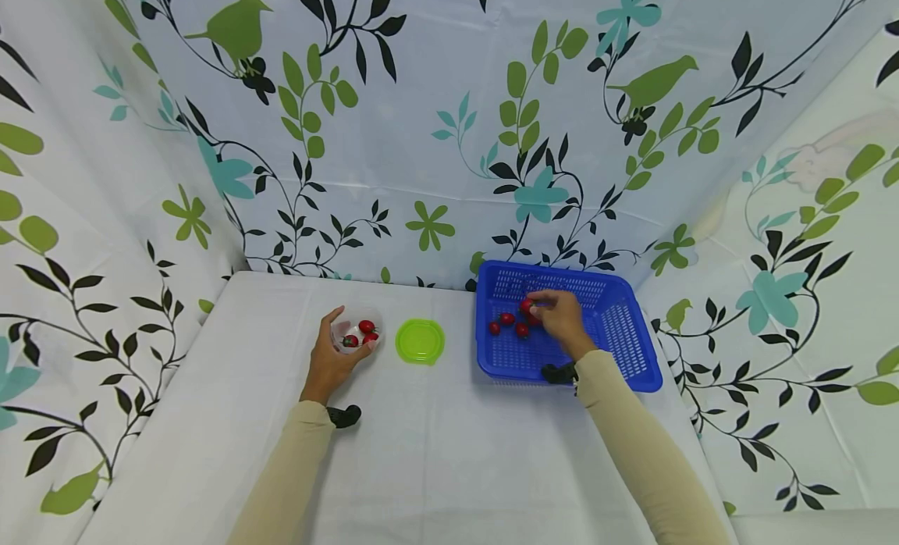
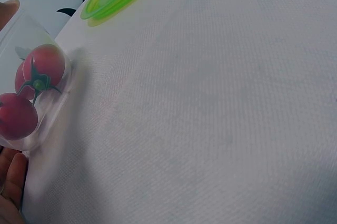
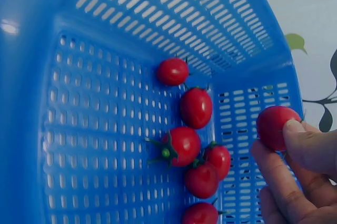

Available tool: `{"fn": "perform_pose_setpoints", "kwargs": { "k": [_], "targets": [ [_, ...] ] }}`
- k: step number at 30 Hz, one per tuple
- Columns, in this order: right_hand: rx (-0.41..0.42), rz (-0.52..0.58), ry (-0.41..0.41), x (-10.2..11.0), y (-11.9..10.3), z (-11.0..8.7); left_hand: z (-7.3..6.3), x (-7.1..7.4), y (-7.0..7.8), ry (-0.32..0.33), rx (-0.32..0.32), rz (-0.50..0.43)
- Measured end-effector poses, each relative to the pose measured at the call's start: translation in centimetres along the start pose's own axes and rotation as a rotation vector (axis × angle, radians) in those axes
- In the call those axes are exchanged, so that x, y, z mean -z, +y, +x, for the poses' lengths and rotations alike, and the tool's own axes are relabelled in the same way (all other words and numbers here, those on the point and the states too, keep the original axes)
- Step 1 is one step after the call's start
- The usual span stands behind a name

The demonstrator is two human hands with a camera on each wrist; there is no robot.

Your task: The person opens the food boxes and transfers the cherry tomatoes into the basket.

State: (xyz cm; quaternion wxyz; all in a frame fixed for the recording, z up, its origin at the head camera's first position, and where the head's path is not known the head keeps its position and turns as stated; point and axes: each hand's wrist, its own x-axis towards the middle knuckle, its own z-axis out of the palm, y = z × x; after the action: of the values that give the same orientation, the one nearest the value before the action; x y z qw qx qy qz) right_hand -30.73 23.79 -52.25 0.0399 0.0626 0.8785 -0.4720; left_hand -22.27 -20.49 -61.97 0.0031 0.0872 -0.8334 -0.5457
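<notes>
On the left, my left hand grips a small clear plastic cup with thumb and fingers around its sides. Cherry tomatoes with green stems lie inside that cup, which stands on the white cloth. Over at the right, my right hand is inside a blue plastic basket. Between thumb and fingertips it pinches one cherry tomato, held above the basket's bottom. Several other cherry tomatoes lie loose on the perforated bottom below and beside the hand.
A bright green lid lies flat on the white-covered table between cup and basket. Patterned cloth with leaves and birds hangs behind the table and along both sides.
</notes>
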Motion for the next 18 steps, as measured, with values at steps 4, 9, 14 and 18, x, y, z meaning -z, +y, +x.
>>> {"fn": "perform_pose_setpoints", "kwargs": {
  "k": [4, 9, 14, 18],
  "targets": [
    [-0.004, -0.024, -0.029, 0.5, 0.4, 0.1, 0.0, 0.0, -0.1, 0.001, 0.000, 0.005],
    [-0.024, -0.012, -0.090, 1.3, 0.9, 0.3, 0.1, 0.0, -0.2, -0.001, -0.004, 0.000],
    [-0.049, -0.035, -0.139, 1.9, 1.3, 0.5, 0.1, 0.0, 0.0, -0.004, -0.011, -0.010],
    [-0.103, -0.042, -0.155, 2.1, 1.6, 0.9, 0.0, 0.1, 0.1, -0.005, -0.011, -0.013]
  ]
}}
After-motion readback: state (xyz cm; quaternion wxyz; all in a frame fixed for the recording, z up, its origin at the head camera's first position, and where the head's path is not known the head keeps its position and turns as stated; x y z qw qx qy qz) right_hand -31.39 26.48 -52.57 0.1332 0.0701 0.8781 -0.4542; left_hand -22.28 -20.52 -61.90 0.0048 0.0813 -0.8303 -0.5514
